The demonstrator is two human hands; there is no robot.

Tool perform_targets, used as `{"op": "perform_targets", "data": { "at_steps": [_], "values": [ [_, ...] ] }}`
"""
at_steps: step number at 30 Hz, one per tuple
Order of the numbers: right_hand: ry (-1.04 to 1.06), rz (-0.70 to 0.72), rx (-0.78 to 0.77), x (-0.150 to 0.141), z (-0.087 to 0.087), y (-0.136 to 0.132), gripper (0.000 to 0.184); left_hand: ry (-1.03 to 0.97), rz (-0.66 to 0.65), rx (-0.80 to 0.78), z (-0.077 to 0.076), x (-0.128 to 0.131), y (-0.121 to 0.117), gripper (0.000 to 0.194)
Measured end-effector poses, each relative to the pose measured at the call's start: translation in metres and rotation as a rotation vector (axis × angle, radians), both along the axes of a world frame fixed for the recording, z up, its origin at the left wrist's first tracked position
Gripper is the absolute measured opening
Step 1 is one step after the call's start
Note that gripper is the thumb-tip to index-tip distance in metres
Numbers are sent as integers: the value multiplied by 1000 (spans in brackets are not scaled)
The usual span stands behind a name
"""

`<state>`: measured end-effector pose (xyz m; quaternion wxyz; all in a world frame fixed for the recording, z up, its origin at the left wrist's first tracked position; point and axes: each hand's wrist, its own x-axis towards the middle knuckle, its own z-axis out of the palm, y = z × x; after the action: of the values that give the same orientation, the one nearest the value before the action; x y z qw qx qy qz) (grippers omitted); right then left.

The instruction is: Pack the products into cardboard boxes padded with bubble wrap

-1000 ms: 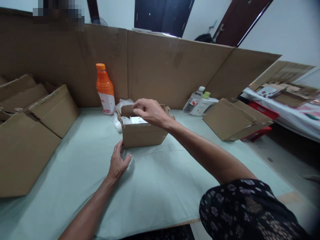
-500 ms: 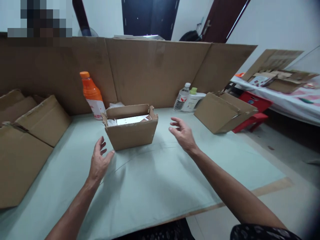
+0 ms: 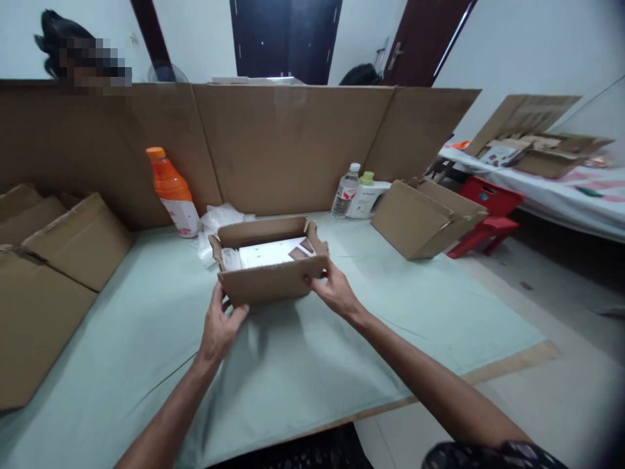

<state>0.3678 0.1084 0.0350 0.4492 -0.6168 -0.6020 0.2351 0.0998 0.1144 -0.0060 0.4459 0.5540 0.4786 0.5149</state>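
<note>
In the middle of the table, a small open cardboard box point(image 3: 271, 284) is held between my two hands, tipped a little toward me. My left hand point(image 3: 222, 326) grips its lower left corner, thumb on the front face and fingers round the side. At the right end, my right hand point(image 3: 334, 290) is closed on the box's front corner, thumb on the front. Inside the box lie a white carton point(image 3: 268, 253) with a brown patterned end and some clear plastic point(image 3: 231, 258). Behind the box is a crumpled heap of clear plastic wrap point(image 3: 222, 218).
An orange bottle point(image 3: 170, 189) stands at the back left, near a cardboard partition point(image 3: 293, 143). Large cardboard boxes point(image 3: 63, 260) are at left. A clear water bottle point(image 3: 346, 192), a white bottle point(image 3: 367, 198) and another cardboard box point(image 3: 422, 218) are at right. Beyond the partition, a person's head shows.
Both hands have moved in from beside the box and taken hold of it. The box has come nearer and tilted toward me, baring more plastic wrap behind it.
</note>
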Motion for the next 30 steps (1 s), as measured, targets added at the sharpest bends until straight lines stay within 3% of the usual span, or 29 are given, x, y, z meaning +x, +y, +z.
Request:
{"op": "perform_targets", "data": {
  "at_steps": [2, 4, 8, 11, 17, 21, 27, 30],
  "values": [
    [20, -2, 28, -4, 1, -19, 46, -31, -56, -49, -3, -10, -21, 72],
    [40, 61, 67, -22, 1, -25, 45, -46, -18, -73, -4, -31, -31, 74],
    [64, 234, 105, -69, 6, -7, 56, -28, 192, 24, 7, -70, -21, 66],
    [63, 260, 110, -80, 8, 2, 60, -18, 249, 57, 14, -76, -15, 64],
    [-36, 189, 76, -34, 3, -44, 53, -24, 42, -82, 2, -54, -35, 68],
    [-59, 209, 57, -9, -5, -64, 65, -27, 11, -95, -7, -54, -37, 61],
    [173, 365, -25, -3, -25, -25, 108, 17, 100, -212, -13, -68, -39, 73],
    [229, 443, -19, -5, -31, -10, 117, 49, 135, -273, -21, -79, -46, 76]
  ]
}}
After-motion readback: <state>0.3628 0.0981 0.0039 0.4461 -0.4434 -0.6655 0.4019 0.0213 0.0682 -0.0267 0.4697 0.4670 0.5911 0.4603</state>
